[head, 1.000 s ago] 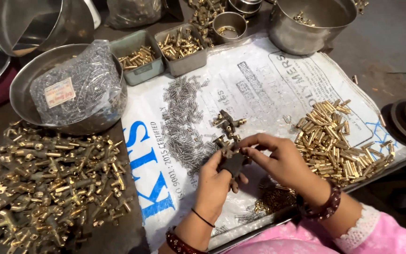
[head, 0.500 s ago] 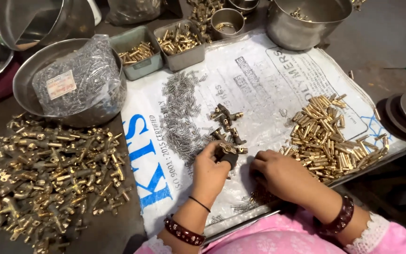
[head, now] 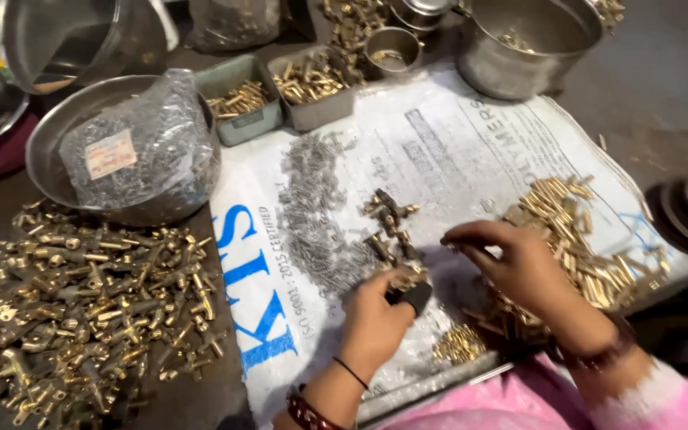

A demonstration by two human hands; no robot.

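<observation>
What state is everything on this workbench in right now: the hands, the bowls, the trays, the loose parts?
Left hand: closed on a dark tool.
Right hand: fingers pinched, above the sack.
Steel bowl: holds a sealed bag of small parts.
Steel pot: upright, nearly empty.
Two trays: partly filled.

You are looking at two hands, left (head: 376, 322) and right (head: 519, 267), working over one sack (head: 455, 151). Two small trays (head: 240, 99) are sitting at its far edge, beside one pot (head: 531, 48), one cup (head: 392, 49) and one bowl (head: 65, 159) holding one bag (head: 141, 155).
</observation>
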